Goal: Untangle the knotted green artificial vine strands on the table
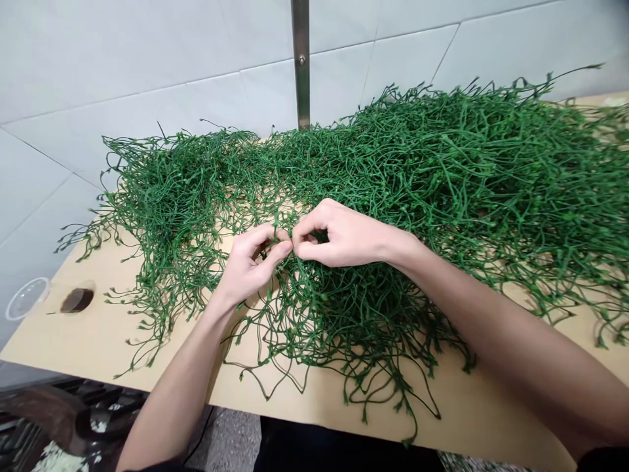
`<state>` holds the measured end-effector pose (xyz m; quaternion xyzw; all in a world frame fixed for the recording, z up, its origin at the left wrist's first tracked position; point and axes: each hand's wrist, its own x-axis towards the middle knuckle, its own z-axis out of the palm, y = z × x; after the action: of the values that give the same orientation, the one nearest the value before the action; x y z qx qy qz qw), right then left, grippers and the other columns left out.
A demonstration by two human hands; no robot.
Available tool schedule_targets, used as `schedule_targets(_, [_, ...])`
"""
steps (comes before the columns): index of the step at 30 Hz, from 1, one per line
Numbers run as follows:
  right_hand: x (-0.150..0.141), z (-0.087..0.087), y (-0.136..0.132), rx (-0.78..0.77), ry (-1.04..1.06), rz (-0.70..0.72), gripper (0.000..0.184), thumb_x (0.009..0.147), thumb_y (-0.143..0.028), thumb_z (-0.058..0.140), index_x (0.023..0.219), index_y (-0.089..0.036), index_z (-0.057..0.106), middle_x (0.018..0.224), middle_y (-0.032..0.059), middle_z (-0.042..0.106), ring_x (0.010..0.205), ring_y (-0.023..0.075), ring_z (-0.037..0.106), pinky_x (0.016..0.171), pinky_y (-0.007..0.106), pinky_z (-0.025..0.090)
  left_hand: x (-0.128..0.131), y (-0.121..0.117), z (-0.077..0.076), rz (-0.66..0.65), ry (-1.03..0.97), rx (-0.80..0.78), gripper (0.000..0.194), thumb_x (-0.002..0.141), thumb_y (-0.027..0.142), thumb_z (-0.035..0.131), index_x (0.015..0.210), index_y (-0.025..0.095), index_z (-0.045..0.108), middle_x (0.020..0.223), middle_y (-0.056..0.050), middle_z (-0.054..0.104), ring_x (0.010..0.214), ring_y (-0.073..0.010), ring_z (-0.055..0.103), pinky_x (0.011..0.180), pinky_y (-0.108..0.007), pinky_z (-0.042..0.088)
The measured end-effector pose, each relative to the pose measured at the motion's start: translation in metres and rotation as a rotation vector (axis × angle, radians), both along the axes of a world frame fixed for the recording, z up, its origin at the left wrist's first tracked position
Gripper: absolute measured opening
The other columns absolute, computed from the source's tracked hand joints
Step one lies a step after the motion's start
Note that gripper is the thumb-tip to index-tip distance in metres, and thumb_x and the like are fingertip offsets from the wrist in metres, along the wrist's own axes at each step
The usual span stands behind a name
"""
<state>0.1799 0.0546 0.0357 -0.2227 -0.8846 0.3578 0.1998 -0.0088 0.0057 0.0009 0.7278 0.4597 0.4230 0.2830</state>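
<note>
Basically a close two-hand pinch over a big tangle of thin, dark-green, flexible plastic-looking strands (466,164) with small forked tips. The tangle lies on the pale wood-coloured flat desk (501,419), heaped highest at far right, looser at left, with some ends trailing toward the near edge. Left hand (253,259): thumb and index finger closed in a pinch, a green strand showing by the index finger, so probably holding it. Right hand (344,239): thumb and index tips together, arched from the right, right at the left fingertips; can't tell what, if anything, it grips, contact point hidden. Hands meet low over the middle of the tangle, likely so small strand parts can be handled with both fingertips at once while the heap stays within easy reach. Forearms come in from the near side, the right one passing over strands. Dark round hole (77,300) in the desk at left, clear round plastic piece (27,299) by the left edge. Upright metal strip (301,65) stands against the pale tiled wall (147,52), far side.
</note>
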Motion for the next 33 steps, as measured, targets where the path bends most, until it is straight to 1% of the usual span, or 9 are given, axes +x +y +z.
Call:
schedule_targets(7, [-0.002,-0.004,-0.002,0.035,-0.040,-0.081,0.029,0.074,-0.025,0.047,0.047,-0.018,0.040,0.050,-0.0042,0.034,0.052,0.0087,0.028,0.054,0.028,0.025,0.000,0.001,-0.004,0.033,0.064,0.025,0.023,0.083,0.035,0.067,0.069,0.017,0.060,0.062,0.001,0.054,0.056,-0.0115,0.044,0.054,-0.025,0.034])
schedule_targets(14, [-0.005,-0.009,-0.003,0.047,-0.019,-0.088,0.033,0.070,-0.022,0.051,0.048,-0.021,0.025,0.050,-0.0064,0.019,0.052,0.0088,0.017,0.049,0.029,0.020,0.002,0.000,-0.004,-0.016,0.157,0.129,0.023,0.084,0.029,0.064,0.065,0.018,0.057,0.061,0.001,0.055,0.055,-0.0110,0.043,0.054,-0.024,0.033])
schedule_targets(18, [-0.008,-0.012,-0.004,0.082,-0.058,-0.147,0.031,0.070,-0.023,0.051,0.051,-0.022,0.028,0.047,-0.0064,0.023,0.051,0.0091,0.021,0.049,0.029,0.022,0.004,0.000,-0.002,-0.027,0.157,0.122,0.030,0.084,0.029,0.064,0.059,0.018,0.049,0.056,0.004,0.045,0.051,-0.0098,0.036,0.052,-0.025,0.030])
schedule_targets(21, [-0.009,-0.015,-0.003,0.151,-0.037,-0.143,0.027,0.071,-0.021,0.051,0.052,-0.021,0.032,0.050,-0.0047,0.031,0.054,0.0097,0.026,0.054,0.028,0.026,0.004,0.000,0.001,0.005,0.136,0.082,0.032,0.083,0.027,0.063,0.058,0.019,0.045,0.053,0.005,0.038,0.050,-0.0097,0.033,0.051,-0.025,0.029])
schedule_targets(24, [-0.008,-0.019,0.002,0.226,0.001,-0.080,0.022,0.070,-0.012,0.046,0.051,-0.019,0.037,0.052,-0.0030,0.038,0.056,0.0103,0.029,0.060,0.028,0.028,0.002,-0.001,0.003,0.052,0.107,0.031,0.025,0.085,0.024,0.059,0.062,0.019,0.049,0.055,0.005,0.042,0.050,-0.0094,0.034,0.051,-0.025,0.029])
schedule_targets(27, [-0.005,-0.018,0.007,0.232,0.039,-0.033,0.020,0.069,-0.005,0.042,0.058,-0.017,0.054,0.061,-0.0004,0.052,0.064,0.0119,0.041,0.067,0.028,0.031,-0.001,0.000,0.002,0.110,0.067,-0.012,0.017,0.087,0.028,0.057,0.073,0.018,0.058,0.057,0.005,0.045,0.048,-0.0086,0.032,0.048,-0.024,0.028])
schedule_targets(29, [-0.002,-0.013,0.008,0.213,0.025,-0.075,0.023,0.073,-0.006,0.042,0.066,-0.016,0.061,0.068,0.0016,0.058,0.069,0.0132,0.045,0.072,0.029,0.033,-0.002,0.000,0.000,0.156,0.036,-0.023,0.019,0.088,0.033,0.058,0.075,0.018,0.059,0.055,0.005,0.042,0.046,-0.0081,0.031,0.046,-0.024,0.025])
schedule_targets(31, [-0.001,-0.006,0.006,0.207,-0.020,-0.161,0.026,0.081,-0.012,0.041,0.062,-0.015,0.059,0.065,0.0029,0.057,0.069,0.0145,0.044,0.073,0.031,0.033,-0.003,0.001,-0.003,0.197,0.004,-0.026,0.023,0.087,0.037,0.061,0.073,0.018,0.057,0.052,0.006,0.038,0.045,-0.0076,0.030,0.044,-0.024,0.023])
schedule_targets(33, [-0.001,0.001,0.001,0.205,-0.052,-0.234,0.037,0.090,-0.022,0.039,0.058,-0.015,0.056,0.060,0.0034,0.054,0.072,0.0163,0.044,0.075,0.034,0.032,-0.003,0.002,-0.005,0.210,-0.010,-0.009,0.026,0.084,0.039,0.064,0.070,0.018,0.055,0.051,0.007,0.036,0.044,-0.0070,0.029,0.044,-0.023,0.022])
